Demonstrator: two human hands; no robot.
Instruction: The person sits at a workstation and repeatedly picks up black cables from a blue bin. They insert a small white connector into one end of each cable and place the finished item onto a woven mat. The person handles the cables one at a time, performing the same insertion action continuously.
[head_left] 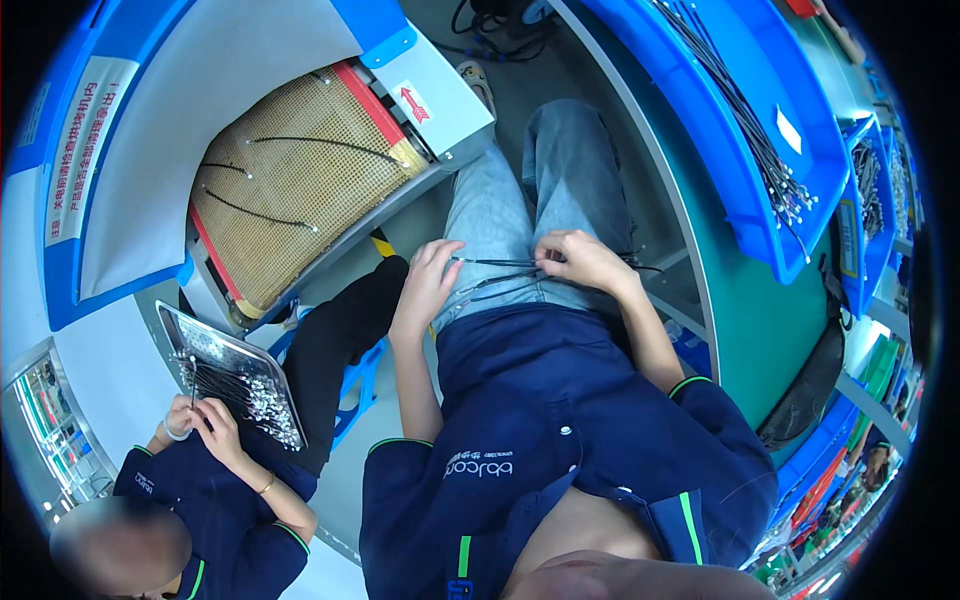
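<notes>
Several thin black cables (pixel 500 263) lie across my lap, running between my two hands. My right hand (pixel 582 260) is closed, thumb and fingers pinching the bundle, with the cable tails sticking out to its right. My left hand (pixel 428 288) is at the other side, its fingers bent around the cables' left ends. Its thumb and fingertips meet close to those small light tips. More black strands rest on my jeans (pixel 490 200) just below the bundle.
On the left, a conveyor mesh belt (pixel 300 170) carries a few black cables out of a blue-and-white machine. Beside it, a co-worker's hands (pixel 208 422) work over a metal tray (pixel 275 370) of cables. At right, a blue bin (pixel 735 120) holds long cables on a green tabletop (pixel 740 330).
</notes>
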